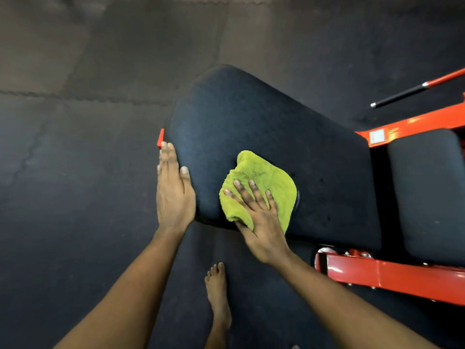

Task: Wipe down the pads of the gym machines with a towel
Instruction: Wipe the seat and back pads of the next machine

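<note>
a: where's the towel [261, 182]?
b: near edge of the bench pad [264, 117], under the right grip [259, 217], fingers flat; left grip [173, 195] lies flat against its left edge.
a: progress?
b: seemingly mid-wipe; the neighbouring pad [425, 197] looks still to do.

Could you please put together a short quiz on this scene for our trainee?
1. True or false: the towel lies on the pad.
2. Which hand presses the towel? A) left B) right C) both
3. Fill in: the left hand rests against the pad's ___.
Key: 1 true. 2 B, the right hand alone. 3 edge.
</note>
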